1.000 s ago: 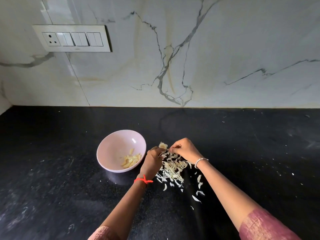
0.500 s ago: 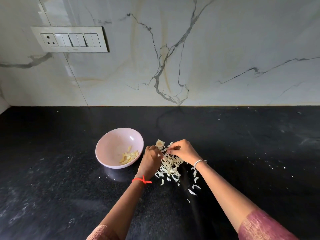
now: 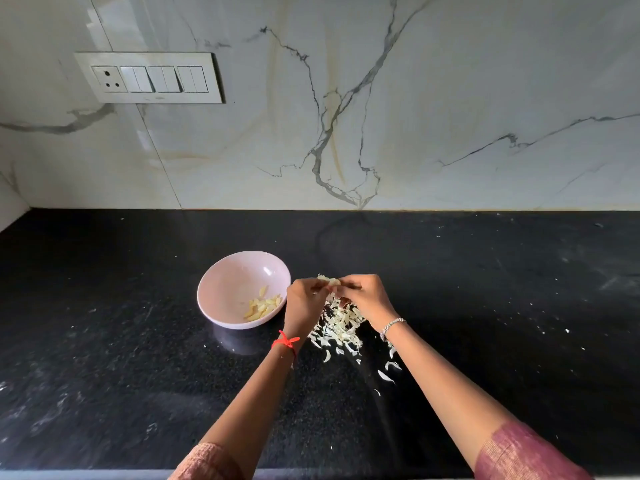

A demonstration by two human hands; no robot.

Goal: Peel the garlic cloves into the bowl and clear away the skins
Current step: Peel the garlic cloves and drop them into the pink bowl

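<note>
Trainee: Nearest the body?
Instructor: Loose skins (image 3: 385, 375), scattered on the worktop (image 3: 138, 375) beside and behind the right wrist, touching neither hand.
Trainee: Next out?
Instructor: Skin pile (image 3: 337, 327), heaped directly beneath both hands, between the wrists. Paper-light, thin, brittle; likely to drift under any quick sweep. Gather with a flat, cupped palm rather than a pinch. Clearing not yet begun, judging by the heap.
Trainee: Hand state?
Instructor: Left hand (image 3: 304, 303): curled, pinching the garlic clove (image 3: 329, 281). Right hand (image 3: 367, 297): curled likewise, pinching the same clove from the opposite side. Held between the two hands, above the far edge of the pile.
Trainee: Handling of the clove?
Instructor: Small, firm, light; probably slick once bared. Steady by the body with the left hand; catch the skin at one tip with the right hand and pull away. Avoid a hard squeeze: risk of shooting out.
Trainee: Destination?
Instructor: Bowl (image 3: 221, 271), just left of the left hand, near but apparently not touching. Peeled cloves (image 3: 263, 306) lying in the side nearest that hand. Short carry leftward, by estimate.
Trainee: Beyond?
Instructor: Marbled wall (image 3: 450, 98), well ahead of both hands; switch plate (image 3: 149, 77) up and to the left.
</note>
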